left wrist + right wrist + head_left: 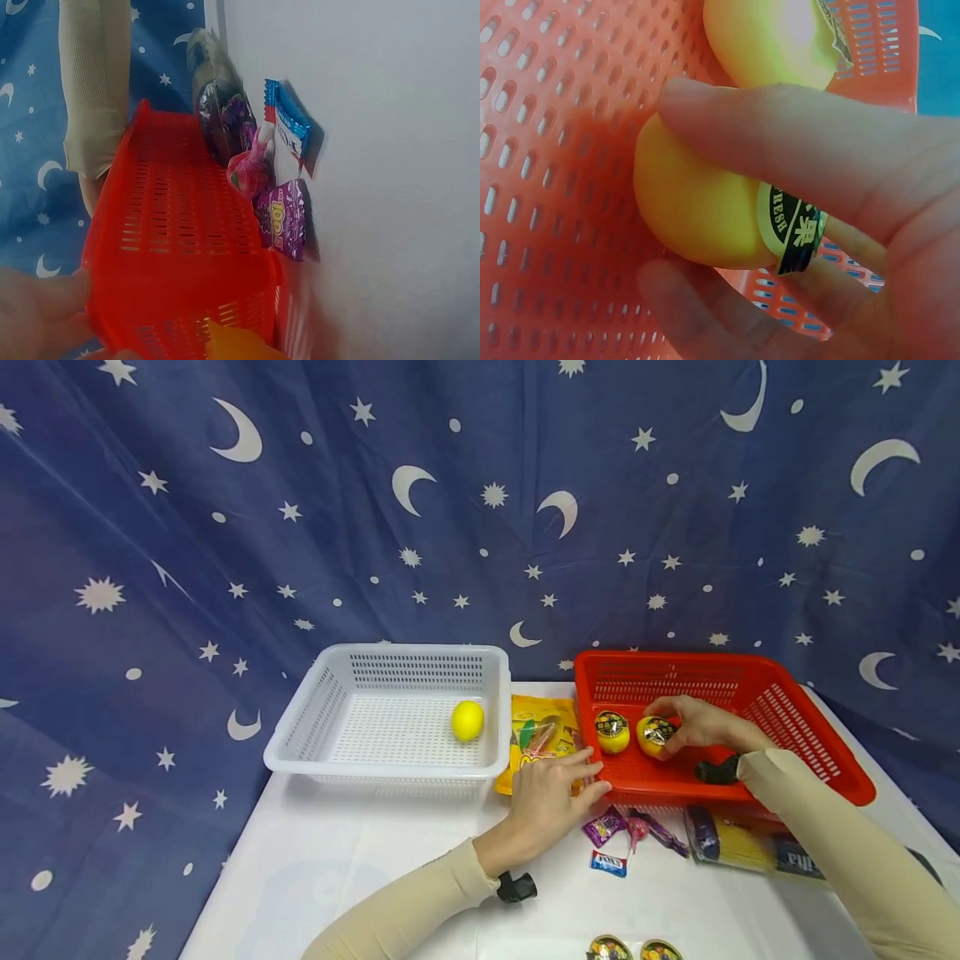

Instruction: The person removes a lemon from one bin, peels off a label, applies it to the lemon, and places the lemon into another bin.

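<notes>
The labelled fruit (651,737) sits within the right hand (697,727), at its left in the head view, on the floor of the red basket (675,658); being round, it shows no clear long axis, and the right hand is plainly the nearer of the two. A second fruit (613,738) lies just beside it, further left. The right hand is narrowed to about the fruit's width, the thumb laid against one side and the fingers curved round the other, though how firmly the fingertips press cannot be told. The left hand (550,797), its fingers fairly straight and a little spread, touches the red basket at its near left corner. A yellow bag (528,714) lies on the worktop (360,843) between that basket and the white basket (382,769), where a plain fruit (468,721) rests near the right wall
</notes>
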`<state>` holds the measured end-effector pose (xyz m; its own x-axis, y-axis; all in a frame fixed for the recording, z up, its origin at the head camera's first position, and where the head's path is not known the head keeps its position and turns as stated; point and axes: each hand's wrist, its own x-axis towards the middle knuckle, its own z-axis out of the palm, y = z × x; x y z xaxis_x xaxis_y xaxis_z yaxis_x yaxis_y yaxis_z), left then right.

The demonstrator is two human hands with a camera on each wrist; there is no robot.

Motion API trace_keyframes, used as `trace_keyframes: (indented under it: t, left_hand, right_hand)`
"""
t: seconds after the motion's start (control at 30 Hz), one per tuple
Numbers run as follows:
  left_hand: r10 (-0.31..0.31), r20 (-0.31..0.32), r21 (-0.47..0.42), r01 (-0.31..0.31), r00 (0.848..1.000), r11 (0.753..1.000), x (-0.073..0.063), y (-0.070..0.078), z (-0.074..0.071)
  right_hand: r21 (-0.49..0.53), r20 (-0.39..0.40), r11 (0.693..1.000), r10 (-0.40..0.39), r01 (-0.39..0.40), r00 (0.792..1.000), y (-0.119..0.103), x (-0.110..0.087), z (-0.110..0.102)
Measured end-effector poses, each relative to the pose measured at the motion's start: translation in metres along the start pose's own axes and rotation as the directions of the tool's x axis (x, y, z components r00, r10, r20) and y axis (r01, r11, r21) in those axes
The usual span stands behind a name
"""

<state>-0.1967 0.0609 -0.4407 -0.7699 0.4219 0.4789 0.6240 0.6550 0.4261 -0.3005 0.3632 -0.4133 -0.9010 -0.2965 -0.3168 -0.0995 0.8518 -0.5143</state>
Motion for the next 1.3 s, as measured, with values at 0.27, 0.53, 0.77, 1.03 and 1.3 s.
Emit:
trace_keyframes:
  t: [0.27, 0.53, 0.77, 1.03, 1.3]
  left_hand:
    - [0.043, 0.154, -0.082, -0.031, 0.987, 0.996, 0.01, -0.006, -0.019]
    - [0.043, 0.312, -0.013, -0.041, 0.949, 0.999, 0.051, -0.071, -0.117]
    - [-0.082, 0.563, 0.112, 0.022, 0.823, 0.993, 0.099, -0.155, -0.148]
    - [-0.223, 0.708, 0.259, 0.046, 0.67, 0.965, 0.105, -0.185, -0.106]
    - [-0.219, 0.671, 0.241, 0.071, 0.709, 0.968, 0.098, -0.186, -0.093]
  right_hand:
    - [0.056, -0.018, 0.998, -0.002, 0.003, 1.0, -0.007, -0.014, -0.006]
    - [0.023, -0.256, 0.997, -0.06, 0.068, 0.965, -0.054, -0.049, -0.014]
    - [-0.083, -0.402, 0.934, -0.352, 0.349, 0.846, -0.13, -0.054, 0.048]
    - [-0.126, -0.343, 0.849, -0.523, 0.513, 0.78, -0.186, -0.036, 0.124]
    - [-0.136, -0.337, 0.874, -0.483, 0.466, 0.808, -0.191, -0.029, 0.144]
